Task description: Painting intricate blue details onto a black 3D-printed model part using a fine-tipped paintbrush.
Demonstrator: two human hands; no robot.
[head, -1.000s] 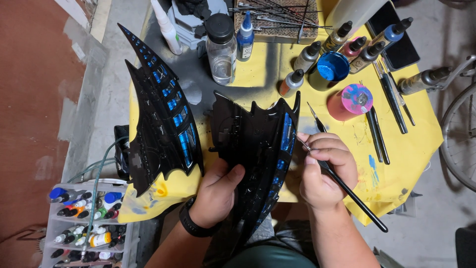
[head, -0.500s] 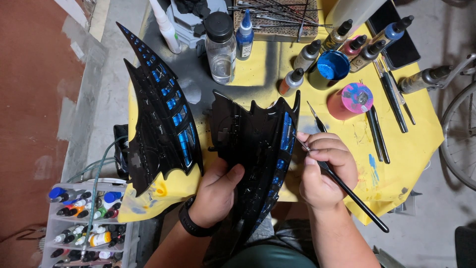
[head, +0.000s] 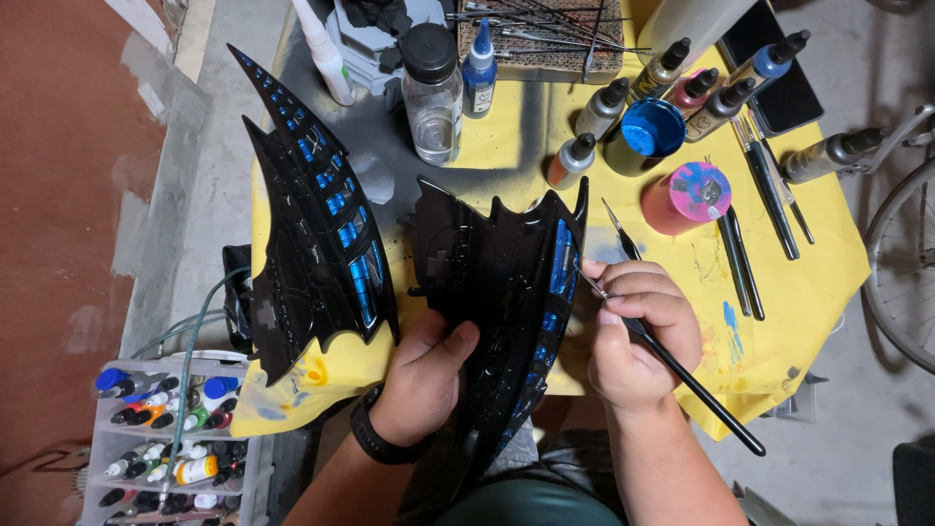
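Wing panel [head: 497,292], glossy black with blue insets, sits tilted over the near edge of the table [head: 779,292]. Looks like rigid, light plastic; thin spiked tips seem fragile and the gloss likely slippery. Best held at the thick lower edge, clear of the blue. Left hand [head: 424,380] clamps it there from below. Right hand [head: 638,336] pinches a thin black brush [head: 682,375], tip at the blue strip on the panel's right edge. Second wing [head: 312,234] lies just left. Versus 1 s ago: no visible change, both hands hold position.
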